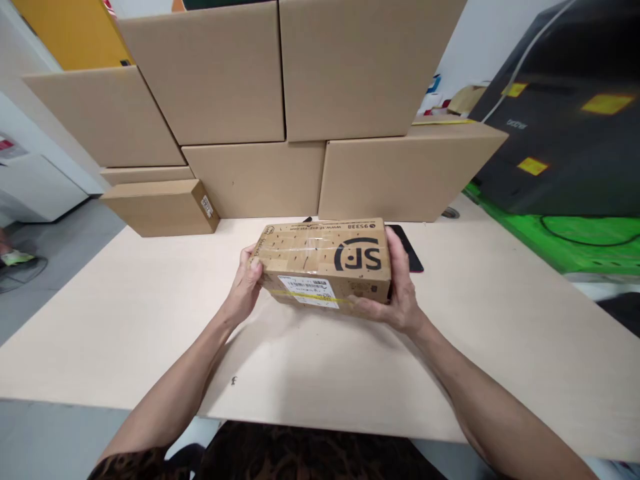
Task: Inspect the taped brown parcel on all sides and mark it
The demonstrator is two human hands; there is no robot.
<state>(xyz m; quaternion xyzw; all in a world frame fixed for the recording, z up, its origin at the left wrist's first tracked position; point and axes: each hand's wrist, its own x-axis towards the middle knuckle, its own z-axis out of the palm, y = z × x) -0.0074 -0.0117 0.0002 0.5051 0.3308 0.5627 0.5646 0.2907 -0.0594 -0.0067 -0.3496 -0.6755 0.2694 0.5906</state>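
Observation:
Between my two hands is a brown cardboard box (305,253), held a little above the table and tilted so its top and near side show. Its top carries a black SF logo and a strip of clear tape. A white shipping label (309,291) and a yellow band cross the near side. My left hand (245,285) grips the left end, thumb at the front corner. My right hand (400,290) is wrapped round the right end, thumb along the lower front. A black flat object (407,250), perhaps a tablet or phone, lies partly hidden behind the box.
Large stacked cartons (210,80) form a wall along the table's back. A smaller closed carton (160,207) sits at the back left. The pale table (150,333) spreads to both sides. A dark cabinet-like object (560,100) with yellow stickers stands at the right, above a green surface (585,247).

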